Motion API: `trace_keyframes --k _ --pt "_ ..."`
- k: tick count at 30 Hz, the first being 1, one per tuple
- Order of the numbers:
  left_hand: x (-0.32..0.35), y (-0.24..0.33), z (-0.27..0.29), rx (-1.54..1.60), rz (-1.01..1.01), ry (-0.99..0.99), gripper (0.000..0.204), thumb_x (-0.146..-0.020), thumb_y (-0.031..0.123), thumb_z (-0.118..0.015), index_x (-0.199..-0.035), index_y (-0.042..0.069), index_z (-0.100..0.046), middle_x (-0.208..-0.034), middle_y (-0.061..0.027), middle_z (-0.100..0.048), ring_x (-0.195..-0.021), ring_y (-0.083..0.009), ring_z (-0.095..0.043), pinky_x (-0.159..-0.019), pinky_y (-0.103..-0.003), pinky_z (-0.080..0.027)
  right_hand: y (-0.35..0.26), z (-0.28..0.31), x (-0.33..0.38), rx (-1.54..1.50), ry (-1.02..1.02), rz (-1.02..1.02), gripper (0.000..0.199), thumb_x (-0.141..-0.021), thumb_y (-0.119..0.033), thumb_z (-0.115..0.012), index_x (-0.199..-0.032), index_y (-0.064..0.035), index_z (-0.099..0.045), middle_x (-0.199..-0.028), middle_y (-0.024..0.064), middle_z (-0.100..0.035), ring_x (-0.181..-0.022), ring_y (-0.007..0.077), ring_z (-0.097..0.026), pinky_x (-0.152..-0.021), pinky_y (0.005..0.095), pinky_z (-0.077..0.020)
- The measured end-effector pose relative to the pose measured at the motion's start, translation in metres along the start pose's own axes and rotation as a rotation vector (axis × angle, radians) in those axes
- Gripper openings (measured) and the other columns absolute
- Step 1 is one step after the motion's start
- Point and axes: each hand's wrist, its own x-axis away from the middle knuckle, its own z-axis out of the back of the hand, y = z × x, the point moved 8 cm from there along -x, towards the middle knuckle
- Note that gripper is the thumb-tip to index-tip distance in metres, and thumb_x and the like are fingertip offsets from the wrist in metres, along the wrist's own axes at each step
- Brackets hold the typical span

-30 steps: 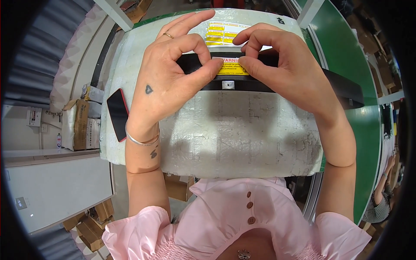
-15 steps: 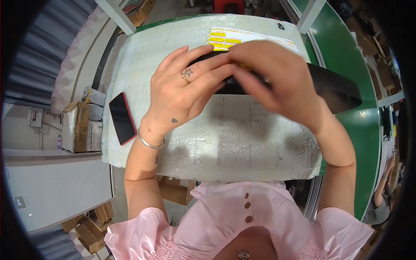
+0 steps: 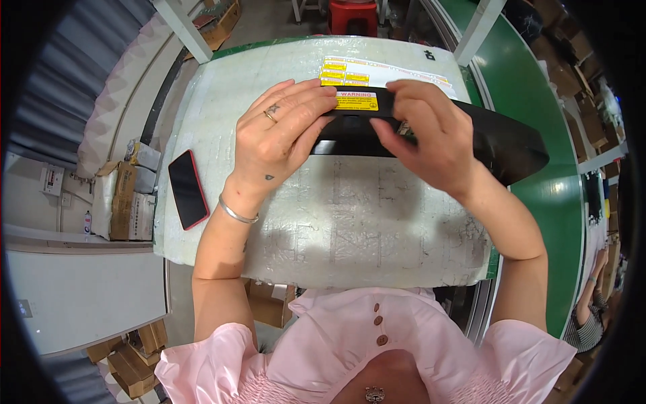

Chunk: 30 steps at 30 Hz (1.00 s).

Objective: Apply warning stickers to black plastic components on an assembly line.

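Grey-blue curtains (image 3: 87,60) hang at far left above a white cabinet (image 3: 87,296), with a brown cardboard box (image 3: 121,202) standing behind it. Next along, a red-edged phone (image 3: 188,190) lies screen up on a table covered in pale, creased wrapping (image 3: 323,236). A worker's left hand (image 3: 276,131), a silver bangle (image 3: 237,211) at its wrist, closes on the left end of a long black part (image 3: 508,138), its fingers bunched together and their tips at the left edge of a yellow, white and red label (image 3: 358,102). The label sits on the part's upper face, between the two hands; just beyond lies a sheet of similar labels (image 3: 397,73), and past the table's far edge stands a red stool (image 3: 353,17). The right hand (image 3: 431,124) straddles the part to the label's right, thumb and fingers moderately parted; whether it grips cannot be told. The part's right end juts past the table over a green surface (image 3: 562,222). At far right, another person's striped sleeve (image 3: 584,333) shows.
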Motion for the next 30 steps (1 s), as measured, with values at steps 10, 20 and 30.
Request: trace_keyframes --k 10,20,30 --pt "-0.029 -0.006 -0.002 0.027 0.05 -0.002 0.023 -0.071 -0.009 -0.069 -0.092 0.0 -0.065 -0.095 -0.0118 -0.07 -0.088 -0.0274 -0.067 -0.079 -0.033 -0.053 0.012 0.015 -0.02 0.314 -0.136 0.068 0.023 -0.073 -0.005 -0.062 -0.096 -0.0069 -0.06 -0.087 0.0064 -0.064 -0.079 0.0234 -0.065 -0.063 0.0334 -0.0522" --pt "-0.013 -0.021 -0.089 0.307 0.235 -0.438 0.025 -0.079 0.012 -0.072 -0.102 0.005 -0.066 -0.119 -0.0124 -0.064 -0.111 -0.03 -0.06 -0.096 -0.037 -0.046 0.287 0.245 0.222 0.778 -0.602 -0.866 0.025 -0.082 -0.018 -0.065 -0.103 -0.0035 -0.067 -0.094 0.0219 -0.066 -0.095 0.0398 -0.061 -0.083 0.0479 -0.0482" --pt "0.021 -0.107 -0.194 0.198 0.351 -0.654 0.035 -0.08 0.024 -0.073 -0.108 0.006 -0.066 -0.115 -0.0135 -0.066 -0.112 -0.029 -0.058 -0.098 -0.038 -0.045 0.245 0.539 0.626 1.224 -0.594 -1.694 0.034 -0.085 -0.027 -0.059 -0.11 -0.0046 -0.066 -0.108 0.0224 -0.065 -0.103 0.0411 -0.062 -0.089 0.0487 -0.0489"
